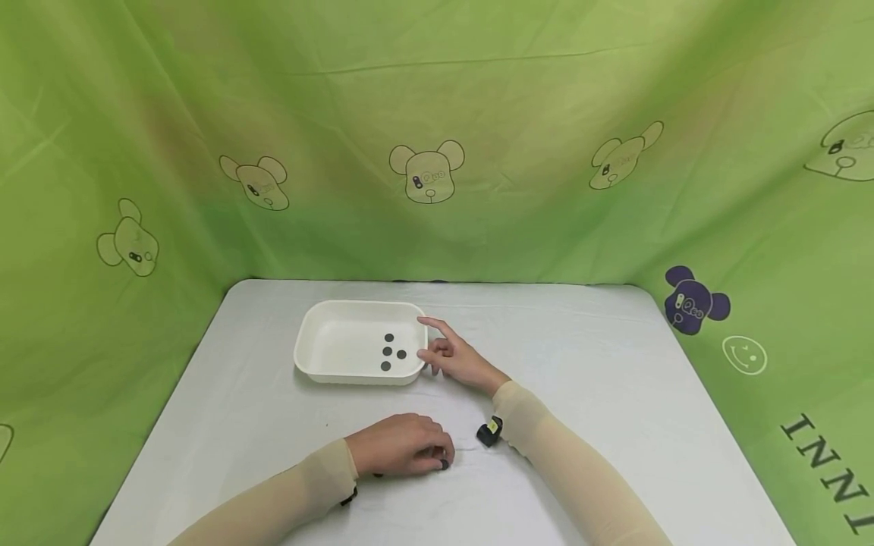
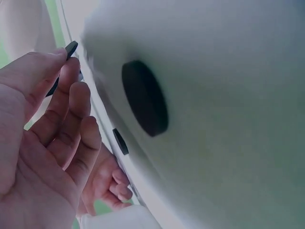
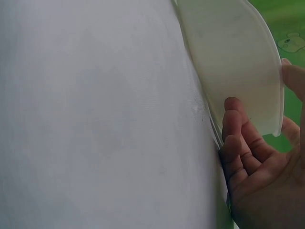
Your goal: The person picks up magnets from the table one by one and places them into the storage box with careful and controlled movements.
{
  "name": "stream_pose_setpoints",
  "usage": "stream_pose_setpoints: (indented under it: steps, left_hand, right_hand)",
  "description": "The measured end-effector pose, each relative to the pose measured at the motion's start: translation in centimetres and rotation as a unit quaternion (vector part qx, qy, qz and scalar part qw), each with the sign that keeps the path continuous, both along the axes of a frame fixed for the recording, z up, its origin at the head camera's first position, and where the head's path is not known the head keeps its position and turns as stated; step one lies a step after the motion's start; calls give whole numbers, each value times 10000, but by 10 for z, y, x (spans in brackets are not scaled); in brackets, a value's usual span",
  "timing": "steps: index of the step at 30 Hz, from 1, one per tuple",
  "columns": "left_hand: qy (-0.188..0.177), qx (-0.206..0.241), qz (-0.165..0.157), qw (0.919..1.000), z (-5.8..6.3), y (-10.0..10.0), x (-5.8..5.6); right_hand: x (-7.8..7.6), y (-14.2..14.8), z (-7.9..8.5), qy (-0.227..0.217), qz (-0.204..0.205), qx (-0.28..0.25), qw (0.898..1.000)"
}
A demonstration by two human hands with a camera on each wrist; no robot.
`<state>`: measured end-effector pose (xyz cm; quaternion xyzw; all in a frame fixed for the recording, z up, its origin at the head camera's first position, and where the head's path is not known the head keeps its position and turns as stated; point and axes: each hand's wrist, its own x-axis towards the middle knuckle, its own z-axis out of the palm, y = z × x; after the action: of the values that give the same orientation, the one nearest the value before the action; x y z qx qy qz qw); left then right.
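Observation:
My left hand [image 1: 406, 446] pinches a small black disc [image 2: 71, 49] between thumb and index finger, low over the white table; the other fingers are loosely bent. Two more black discs show in the left wrist view, a near one [image 2: 145, 98] and a farther one [image 2: 120, 141]. My right hand [image 1: 464, 362] holds the right end of a white tray [image 1: 328, 371], thumb and index finger at the rim, the other fingers bent against the outer wall [image 3: 238, 62]. Several black discs [image 1: 387, 351] lie inside, toward the tray's right side.
The white-covered table [image 1: 580, 364] reaches back to a green curtain [image 1: 519, 227] printed with bear heads, which also hangs at both sides. A black wrist camera [image 1: 489, 432] sits below the right sleeve [image 1: 567, 447].

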<state>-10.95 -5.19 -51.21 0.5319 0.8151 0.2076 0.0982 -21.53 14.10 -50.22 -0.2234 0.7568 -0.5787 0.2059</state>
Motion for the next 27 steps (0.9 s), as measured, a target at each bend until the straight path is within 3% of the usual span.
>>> stream_pose_setpoints:
  steps: [5,11,17,27]
  left_hand:
    - [-261,166,250,9992,3,-5,-3]
    - [-458,409,793,9950,10,-17,-6]
    - [-1032,929,1260,9823,18,-34,-11]
    - [-1083,1569,1776,9655,31,-59,-28]
  right_hand:
    - [0,0,0,-20,13,-30,10000]
    - [-11,2,-26,151,-66,25,9999]
    - [-12,-1,-30,247,-111,58,9996]
    - [-13,-1,-28,213,-129,175,9995]
